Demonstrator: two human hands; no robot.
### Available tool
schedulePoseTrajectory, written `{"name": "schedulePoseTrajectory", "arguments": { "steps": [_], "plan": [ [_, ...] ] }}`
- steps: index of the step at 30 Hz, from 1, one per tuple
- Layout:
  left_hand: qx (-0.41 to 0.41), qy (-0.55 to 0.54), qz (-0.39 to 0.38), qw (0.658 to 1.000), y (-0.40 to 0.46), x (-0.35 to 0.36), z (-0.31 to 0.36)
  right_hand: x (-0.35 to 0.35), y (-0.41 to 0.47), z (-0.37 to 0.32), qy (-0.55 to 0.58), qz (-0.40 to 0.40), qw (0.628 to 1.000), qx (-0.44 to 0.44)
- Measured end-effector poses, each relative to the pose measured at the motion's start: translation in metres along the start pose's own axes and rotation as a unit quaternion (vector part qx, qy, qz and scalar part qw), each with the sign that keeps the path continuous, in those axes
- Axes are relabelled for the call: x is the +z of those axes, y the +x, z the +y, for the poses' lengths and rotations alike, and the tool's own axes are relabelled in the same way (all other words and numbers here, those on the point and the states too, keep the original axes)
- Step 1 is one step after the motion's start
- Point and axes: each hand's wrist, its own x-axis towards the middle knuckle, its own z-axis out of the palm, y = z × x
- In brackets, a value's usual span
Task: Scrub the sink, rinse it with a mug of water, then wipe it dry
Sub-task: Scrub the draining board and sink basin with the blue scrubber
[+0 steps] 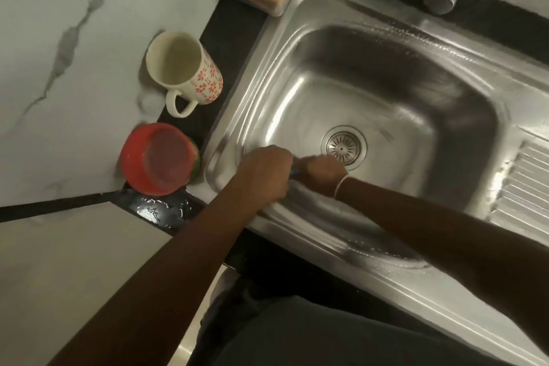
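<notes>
Down in the sink [386,74], near the drain [344,147], my right hand [322,171] presses something greenish I can barely see; my left hand [264,172] curls at the rim, holding unclear. I judge scrubbing underway; the mug [184,71] waits on the table, rinse and wipe remaining.

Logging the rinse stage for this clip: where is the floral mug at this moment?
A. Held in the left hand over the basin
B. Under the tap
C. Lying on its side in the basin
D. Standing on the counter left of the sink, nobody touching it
D: the floral mug stands upright on the counter beside the sink, above the red container, while the left hand and right hand are both down in the basin.
</notes>
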Motion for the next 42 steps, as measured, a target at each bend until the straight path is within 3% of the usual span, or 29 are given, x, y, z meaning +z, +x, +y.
{"name": "schedulePoseTrajectory", "arguments": {
  "steps": [3,5,7,10,13,14,18,22,25,27,31,33,36,38,42],
  "plan": [
    [0.042,-0.021,-0.039,0.998,0.001,0.006,0.002,-0.036,0.033,0.037,0.018,0.068,0.995,0.072],
    [0.045,-0.022,-0.057,0.997,0.000,0.010,0.001,-0.075,0.056,0.072,0.045,0.171,0.970,0.169],
    [0.033,-0.012,-0.042,0.998,0.001,0.013,-0.002,-0.092,0.071,0.085,0.059,0.205,0.947,0.239],
    [-0.008,0.001,0.099,0.995,0.009,0.007,-0.005,-0.053,0.076,0.044,0.093,0.178,0.962,0.187],
    [-0.046,0.048,0.245,0.967,0.023,-0.013,-0.010,0.009,0.037,-0.017,0.082,0.030,0.993,0.078],
    [-0.051,0.055,0.273,0.959,0.027,-0.021,-0.013,0.017,0.023,-0.027,0.077,0.013,0.995,0.060],
    [-0.065,0.042,0.289,0.954,0.040,-0.043,-0.019,-0.009,0.054,-0.004,0.010,0.050,0.997,0.050],
    [-0.050,0.020,0.278,0.959,0.046,-0.051,-0.022,-0.082,0.087,0.059,0.065,0.193,0.958,0.200],
    [-0.037,0.005,0.284,0.958,0.046,-0.048,-0.026,-0.099,0.073,0.090,0.096,0.185,0.949,0.238],
    [-0.031,-0.016,0.294,0.955,0.046,-0.047,-0.031,-0.082,0.051,0.103,0.152,0.229,0.919,0.283],
    [-0.049,-0.006,0.277,0.960,0.046,-0.044,-0.033,-0.040,-0.020,0.138,0.266,0.344,0.795,0.422],
    [-0.051,0.003,0.270,0.961,0.047,-0.044,-0.026,-0.028,-0.045,0.154,0.284,0.342,0.733,0.515],
    [-0.058,-0.002,0.262,0.963,0.050,-0.054,-0.021,-0.027,-0.032,0.153,0.278,0.351,0.696,0.562],
    [-0.055,-0.003,0.245,0.968,0.051,-0.059,-0.019,-0.033,0.005,0.129,0.306,0.385,0.706,0.510],
    [-0.043,0.001,0.244,0.969,0.053,-0.065,-0.014,-0.043,0.089,0.030,0.295,0.252,0.852,0.352]
  ]
}}
